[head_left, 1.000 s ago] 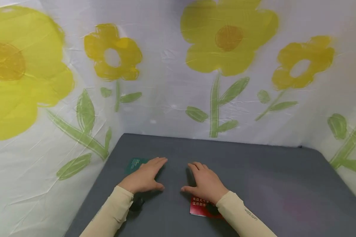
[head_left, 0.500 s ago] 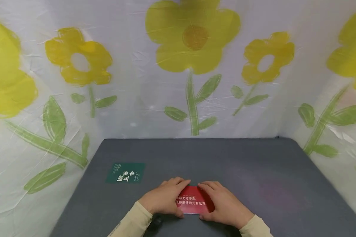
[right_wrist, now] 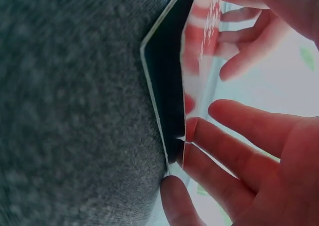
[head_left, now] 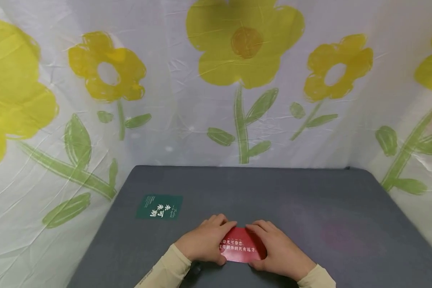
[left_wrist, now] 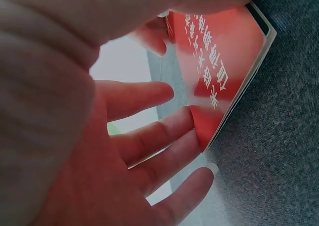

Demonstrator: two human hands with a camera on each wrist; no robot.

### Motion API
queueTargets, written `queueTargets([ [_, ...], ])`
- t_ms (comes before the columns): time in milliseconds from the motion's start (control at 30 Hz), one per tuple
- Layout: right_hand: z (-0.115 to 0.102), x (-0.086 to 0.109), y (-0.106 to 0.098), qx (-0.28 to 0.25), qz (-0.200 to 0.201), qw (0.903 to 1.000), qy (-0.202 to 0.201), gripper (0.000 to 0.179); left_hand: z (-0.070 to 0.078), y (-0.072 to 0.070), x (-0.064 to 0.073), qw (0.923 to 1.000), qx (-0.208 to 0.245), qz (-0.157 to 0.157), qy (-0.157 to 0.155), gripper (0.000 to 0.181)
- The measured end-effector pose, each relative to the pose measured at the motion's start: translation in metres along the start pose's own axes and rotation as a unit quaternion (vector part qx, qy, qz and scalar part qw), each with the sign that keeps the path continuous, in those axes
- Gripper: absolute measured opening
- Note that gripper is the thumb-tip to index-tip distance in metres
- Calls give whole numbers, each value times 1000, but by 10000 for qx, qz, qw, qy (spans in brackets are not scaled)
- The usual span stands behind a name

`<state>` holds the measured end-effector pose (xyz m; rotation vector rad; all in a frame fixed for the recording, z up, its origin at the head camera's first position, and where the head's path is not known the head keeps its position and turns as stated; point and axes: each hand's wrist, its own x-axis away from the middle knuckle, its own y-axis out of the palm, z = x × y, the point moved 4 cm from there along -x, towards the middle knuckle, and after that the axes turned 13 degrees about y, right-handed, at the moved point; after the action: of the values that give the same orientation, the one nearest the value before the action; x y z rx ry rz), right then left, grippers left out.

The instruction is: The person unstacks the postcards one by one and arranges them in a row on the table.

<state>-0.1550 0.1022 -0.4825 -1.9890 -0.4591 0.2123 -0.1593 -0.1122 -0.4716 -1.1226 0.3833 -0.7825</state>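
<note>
A red card (head_left: pixel 239 250) with white Chinese writing lies near the front of the grey table. My left hand (head_left: pixel 206 241) grips its left side, thumb at the near edge and fingers at the far edge. My right hand (head_left: pixel 283 253) holds its right side the same way. Under it the right wrist view shows a dark surface (right_wrist: pixel 164 81) with a pale edge, resting on the cloth. The red sheet (right_wrist: pixel 197 61) stands slightly raised from it at the right side. Whether the two layers are joined, I cannot tell.
A green card (head_left: pixel 160 207) with white writing lies flat at the table's left. White sheeting (head_left: pixel 187 140) printed with yellow flowers closes off the back and sides. Grey cloth (head_left: pixel 309 208) covers the table. A small black object (head_left: pixel 194 270) shows at my left wrist.
Both hands have come back from farther forward, where they were apart, onto the red card. The left hand has uncovered the green card. Over the last half second they stay at the red card.
</note>
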Motion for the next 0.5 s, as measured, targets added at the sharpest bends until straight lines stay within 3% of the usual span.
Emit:
queueTargets([
  [233,1,3,-1,78,98,9999,54,82,2,-4,-2,10000,-34,-82,44,100],
  [500,-1,-1,-2,192,-15,9998,23,83,-4,-7,1,9994,311,-109,-97,100],
])
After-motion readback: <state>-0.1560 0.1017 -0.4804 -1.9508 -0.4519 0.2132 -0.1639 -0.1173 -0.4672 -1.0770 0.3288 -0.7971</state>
